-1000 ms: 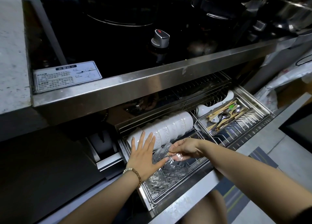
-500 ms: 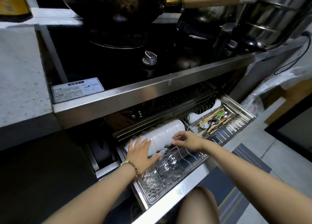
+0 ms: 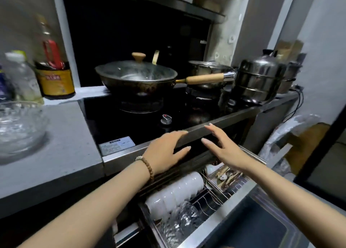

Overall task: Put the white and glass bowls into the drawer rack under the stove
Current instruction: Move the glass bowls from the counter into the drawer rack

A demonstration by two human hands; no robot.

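Far left, a big glass bowl (image 3: 18, 128) sat on the grey counter (image 3: 65, 154), well apart from the drawer. It was blurred and cut off by the frame edge, so its full shape couldn't be read. By my reckoning it would be rigid, fairly heavy, slick and chip-prone: one to take with both hands, thumbs over the rim and fingers beneath, not by a one-handed pinch.

Moving right, the left hand (image 3: 166, 150) hovered in front of the stove's steel edge (image 3: 224, 125), fingers spread and holding nothing. Below it the drawer rack (image 3: 209, 199) stood pulled out: white bowls (image 3: 176, 193) lined up on edge along the far row, glass bowls (image 3: 179, 223) on edge just beside them on the near side. The glass ran together, so no count was possible.

Then the right hand (image 3: 222, 146), fingers apart and empty too, near the left but not touching it. Under it, the cutlery tray (image 3: 228, 176) was a blur, partly covered by the forearm. The drawer's near end ran out of frame.
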